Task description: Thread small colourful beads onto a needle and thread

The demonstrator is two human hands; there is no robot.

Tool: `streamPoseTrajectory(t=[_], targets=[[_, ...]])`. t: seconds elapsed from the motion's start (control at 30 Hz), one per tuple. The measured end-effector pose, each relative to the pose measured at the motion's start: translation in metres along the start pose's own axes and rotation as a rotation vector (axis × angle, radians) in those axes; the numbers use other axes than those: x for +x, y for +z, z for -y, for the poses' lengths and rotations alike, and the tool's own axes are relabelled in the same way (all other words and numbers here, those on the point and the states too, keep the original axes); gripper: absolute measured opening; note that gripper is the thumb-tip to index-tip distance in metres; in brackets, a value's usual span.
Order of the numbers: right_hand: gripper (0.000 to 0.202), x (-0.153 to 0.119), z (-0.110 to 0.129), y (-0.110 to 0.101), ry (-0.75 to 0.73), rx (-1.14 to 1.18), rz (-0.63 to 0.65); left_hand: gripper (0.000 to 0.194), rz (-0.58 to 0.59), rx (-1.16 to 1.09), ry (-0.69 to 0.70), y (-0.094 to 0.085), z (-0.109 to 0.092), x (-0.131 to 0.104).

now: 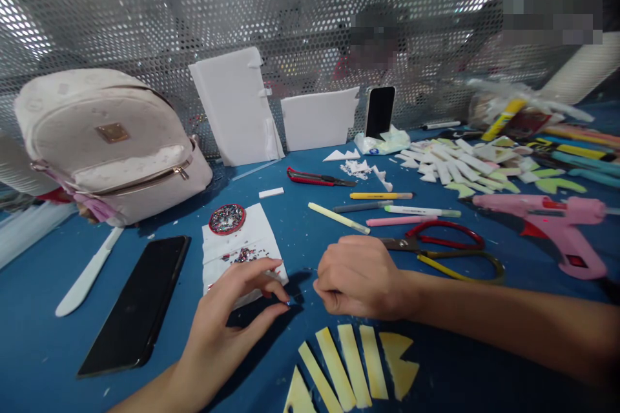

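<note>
My left hand [237,322] is in the lower middle, its thumb and a finger tip meeting in a pinch around a tiny bluish speck too small to name. Beneath and behind it lies a white paper sheet [264,232] with loose glittery bits [245,255] and a red-rimmed round piece covered in glitter [227,219]. My right hand [361,277] is closed in a fist just to the right, whatever it holds hidden inside. A faint thin line seems to run between the hands. Below them several yellow-coloured cut strips [336,368] and a notched yellow piece [394,361] lie fanned out.
Scissors [450,242], several markers [382,196] and a pink glue gun [547,219] lie on the right; a red utility knife [314,177] and white cut pieces [455,161] lie behind. On the left are a phone [138,310], a white plastic knife [90,274] and a backpack [111,142].
</note>
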State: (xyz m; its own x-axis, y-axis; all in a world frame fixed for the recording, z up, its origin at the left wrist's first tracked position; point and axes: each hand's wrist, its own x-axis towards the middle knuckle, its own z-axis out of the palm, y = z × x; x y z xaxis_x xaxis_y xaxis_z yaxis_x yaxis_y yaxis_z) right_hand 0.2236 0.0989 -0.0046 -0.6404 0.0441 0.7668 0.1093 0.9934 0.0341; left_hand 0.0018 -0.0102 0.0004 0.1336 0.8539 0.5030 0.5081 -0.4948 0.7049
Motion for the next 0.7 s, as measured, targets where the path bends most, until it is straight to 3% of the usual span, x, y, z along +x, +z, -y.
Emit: streamPoseTrajectory(t=[0.7], targets=[[0.015, 0.001, 0.0001, -0.0008, 0.004, 0.008, 0.003, 0.046, -0.006, 0.009, 0.003, 0.0004, 0.0, -0.0012]])
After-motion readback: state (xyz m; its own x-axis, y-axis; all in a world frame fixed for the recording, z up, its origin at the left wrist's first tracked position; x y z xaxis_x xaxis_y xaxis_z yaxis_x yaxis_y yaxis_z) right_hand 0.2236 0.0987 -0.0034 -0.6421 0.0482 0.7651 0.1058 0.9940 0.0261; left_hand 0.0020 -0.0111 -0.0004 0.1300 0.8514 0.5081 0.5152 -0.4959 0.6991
